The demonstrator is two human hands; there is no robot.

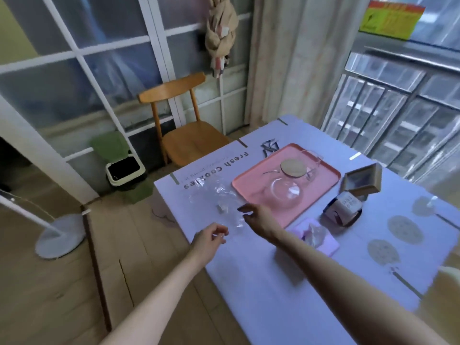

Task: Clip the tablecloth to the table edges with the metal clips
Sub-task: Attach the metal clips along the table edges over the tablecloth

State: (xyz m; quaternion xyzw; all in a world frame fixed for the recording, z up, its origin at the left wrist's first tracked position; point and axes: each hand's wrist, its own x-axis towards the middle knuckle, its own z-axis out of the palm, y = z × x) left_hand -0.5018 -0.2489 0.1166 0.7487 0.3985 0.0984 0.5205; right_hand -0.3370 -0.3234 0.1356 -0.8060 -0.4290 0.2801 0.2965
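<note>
A pale lavender tablecloth printed with "Fresh Cookies" covers the table. Thin metal clips sit on its edges: two on the far left edge, one at the far corner, one on the window side. A crumpled clear plastic bag lies near the left edge. My left hand is curled at that edge, pinching a small shiny piece too blurred to name. My right hand hovers over the bag's near end, fingers apart and holding nothing.
A pink tray carries a glass teapot with a wooden lid. To its right stand a small open box and a paper-wrapped roll, with a lilac pad nearer me. A wooden chair and a bin stand beyond the table.
</note>
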